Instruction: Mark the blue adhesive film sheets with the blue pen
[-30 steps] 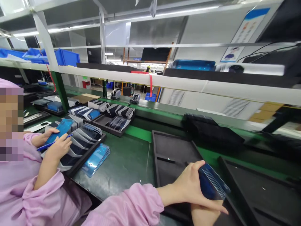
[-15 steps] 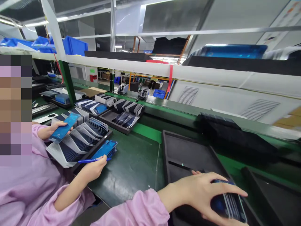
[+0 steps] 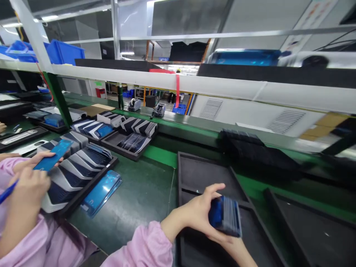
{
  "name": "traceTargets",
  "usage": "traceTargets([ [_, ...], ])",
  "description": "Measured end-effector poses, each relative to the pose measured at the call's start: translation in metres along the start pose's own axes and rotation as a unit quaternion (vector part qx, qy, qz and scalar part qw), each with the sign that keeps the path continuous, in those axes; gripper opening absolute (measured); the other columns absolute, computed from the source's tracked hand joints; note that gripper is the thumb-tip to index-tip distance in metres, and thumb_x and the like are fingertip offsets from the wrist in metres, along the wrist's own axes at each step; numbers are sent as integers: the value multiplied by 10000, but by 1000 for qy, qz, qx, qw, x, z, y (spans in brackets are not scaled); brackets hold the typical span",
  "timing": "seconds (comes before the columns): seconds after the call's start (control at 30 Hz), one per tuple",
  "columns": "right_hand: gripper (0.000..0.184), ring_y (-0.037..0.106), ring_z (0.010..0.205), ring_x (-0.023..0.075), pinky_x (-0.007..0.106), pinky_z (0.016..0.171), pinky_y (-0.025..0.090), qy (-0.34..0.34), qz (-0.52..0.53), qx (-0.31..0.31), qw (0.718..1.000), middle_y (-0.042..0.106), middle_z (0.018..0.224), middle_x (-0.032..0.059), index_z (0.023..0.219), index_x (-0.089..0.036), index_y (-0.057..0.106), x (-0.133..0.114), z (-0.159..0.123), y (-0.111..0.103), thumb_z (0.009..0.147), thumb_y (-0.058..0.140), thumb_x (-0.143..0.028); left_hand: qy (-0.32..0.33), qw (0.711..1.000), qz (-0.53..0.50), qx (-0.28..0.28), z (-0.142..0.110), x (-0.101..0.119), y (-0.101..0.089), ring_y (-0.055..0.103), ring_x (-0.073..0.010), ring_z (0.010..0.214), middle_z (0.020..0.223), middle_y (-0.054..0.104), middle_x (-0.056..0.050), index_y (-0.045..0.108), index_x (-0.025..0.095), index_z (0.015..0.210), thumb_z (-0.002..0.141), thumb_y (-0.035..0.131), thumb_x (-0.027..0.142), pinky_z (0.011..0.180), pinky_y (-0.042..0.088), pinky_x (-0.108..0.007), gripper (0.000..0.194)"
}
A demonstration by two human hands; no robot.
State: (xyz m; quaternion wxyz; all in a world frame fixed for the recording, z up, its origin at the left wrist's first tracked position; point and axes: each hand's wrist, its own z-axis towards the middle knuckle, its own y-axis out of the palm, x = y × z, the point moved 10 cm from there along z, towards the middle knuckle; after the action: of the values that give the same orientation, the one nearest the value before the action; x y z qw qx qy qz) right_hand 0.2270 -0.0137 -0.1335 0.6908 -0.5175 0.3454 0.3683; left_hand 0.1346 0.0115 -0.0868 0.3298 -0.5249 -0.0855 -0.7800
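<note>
A stack of dark blue, phone-sized glossy panels (image 3: 224, 216) is held on edge above a black tray (image 3: 205, 168) with raised rims. My left hand (image 3: 198, 215) curves around the stack's left side, one digit raised above it and another along its lower edge. My right hand (image 3: 236, 247) comes up from below right, under and behind the stack. Most of its fingers are hidden, though a fingertip seems to show behind the panels. The tray's far compartment lies bare beyond my hands.
At left, a co-worker's hands (image 3: 30, 178) hold a blue panel (image 3: 54, 155) and a blue pen (image 3: 8, 191). Fanned panels (image 3: 69, 174) fill a tray beside blue panels (image 3: 102, 191). Another black tray (image 3: 314, 222) lies right. A shelf beam (image 3: 222, 87) crosses above.
My view has swung right. The stack and my hands have lifted and drawn left over the tray. The co-worker's pen hand has moved from the loose blue panels to the held panel.
</note>
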Motion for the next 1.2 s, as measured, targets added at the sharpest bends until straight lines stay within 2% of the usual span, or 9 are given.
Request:
traceTargets([
  [0.1, 506, 713, 964, 343, 504, 900, 598, 18, 26, -7, 999, 731, 974, 117, 1002, -199, 701, -9, 0, 8, 598, 830, -476, -57, 998, -8, -28, 0, -25, 3, 456, -431, 1437, 1562, 402, -307, 173, 117, 1628, 390, 1016, 470, 1204, 355, -557, 1539],
  [0.23, 513, 719, 931, 349, 550, 922, 566, 24, 66, 8, 997, 744, 980, 130, 1015, -176, 669, -33, 2, 12, 594, 772, -449, -74, 993, -86, 44, 8, -28, -15, 454, -428, 1437, 1542, 432, -309, 340, 72, 1556, 410, 998, 507, 1229, 318, -551, 1392],
  [0.33, 510, 710, 897, 312, 492, 874, 567, 17, 70, 41, 997, 735, 1003, 116, 1045, -175, 628, -63, 12, 4, 597, 737, -393, -42, 980, -180, 71, 23, 1, -29, 616, -391, 1274, 1405, 584, -268, 297, 131, 1579, 458, 987, 545, 1110, 461, -553, 1380],
  [0.4, 499, 700, 911, 282, 430, 839, 564, 11, 66, 54, 996, 724, 1025, 101, 1072, -182, 601, -90, 21, -1, 620, 724, -355, -12, 969, -228, 94, 31, 28, -43, 652, -383, 1222, 1322, 649, -234, 406, 145, 1508, 521, 953, 604, 1062, 497, -556, 1219],
  [0.5, 497, 683, 838, 249, 357, 713, 543, 42, 20, 85, 995, 704, 971, 58, 1061, -209, 549, -125, 30, -11, 635, 733, -388, 24, 954, -277, 115, 34, 67, -62, 552, -388, 1368, 1507, 530, -222, 557, 156, 1374, 709, 844, 633, 1115, 469, -535, 867],
  [0.63, 547, 682, 803, 277, 348, 645, 509, 90, -81, 178, 976, 678, 916, 39, 999, -232, 478, -153, 31, -24, 604, 761, -484, -18, 929, -325, 175, 26, 80, -77, 586, -363, 1340, 1483, 564, -215, 582, 117, 1344, 842, 771, 513, 1127, 473, -502, 667],
  [0.77, 604, 706, 879, 351, 391, 666, 533, 72, -156, 220, 960, 667, 979, 95, 1063, -213, 467, -165, 25, -18, 633, 751, -529, -31, 906, -355, 228, 17, 78, -82, 626, -367, 1286, 1353, 666, -207, 610, 86, 1299, 802, 777, 463, 1165, 433, -520, 646],
  [0.9, 658, 710, 877, 366, 417, 651, 563, 26, -185, 243, 952, 652, 1037, 144, 1155, -192, 462, -169, 17, -10, 675, 730, -555, -43, 903, -362, 226, 16, 77, -79, 615, -377, 1297, 1344, 674, -200, 669, 84, 1234, 793, 757, 424, 1162, 439, -518, 564],
  [1.2, 796, 717, 979, 411, 492, 746, 599, 4, -82, 206, 975, 644, 1185, 215, 1278, -178, 378, -164, 14, -1, 671, 726, -556, -48, 938, -292, 179, 8, 86, -79, 629, -387, 1256, 1262, 711, -162, 700, 136, 1205, 720, 824, 571, 1103, 491, -511, 663],
])
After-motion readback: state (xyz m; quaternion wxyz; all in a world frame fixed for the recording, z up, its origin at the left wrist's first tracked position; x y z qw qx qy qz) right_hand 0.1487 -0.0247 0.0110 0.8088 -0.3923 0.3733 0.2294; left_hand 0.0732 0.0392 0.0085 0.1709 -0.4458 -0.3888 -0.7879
